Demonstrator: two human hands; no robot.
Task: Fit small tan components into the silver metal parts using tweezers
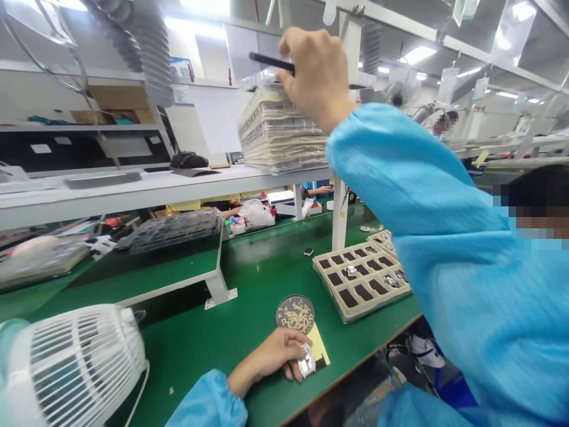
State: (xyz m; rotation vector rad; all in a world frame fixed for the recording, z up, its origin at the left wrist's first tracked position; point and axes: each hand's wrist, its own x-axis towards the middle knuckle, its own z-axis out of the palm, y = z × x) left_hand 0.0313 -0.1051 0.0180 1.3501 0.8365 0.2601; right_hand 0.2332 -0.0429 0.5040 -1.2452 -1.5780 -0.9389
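Observation:
My left hand [284, 354] is near the table's front edge, its fingers closed around a small silver-white metal part [306, 362]. Under that part lies a yellow paper [320, 344] with a dark strip on it. Just beyond, a round dark dish [279, 317] holds many tiny tan pieces. My right hand [315, 74] is raised high in front of a stack of trays, gripping a thin black pen-like tool [269, 61] that points left. Its exact kind cannot be made out. The blue sleeve of my right arm covers much of the right side.
A cream compartment tray [342, 290] with several metal parts stands right on the green table [249, 267]. Stacked trays [280, 133] rest on the shelf [178, 188] above. A white fan [84, 362] sits left. Another person [542, 196] is at far right.

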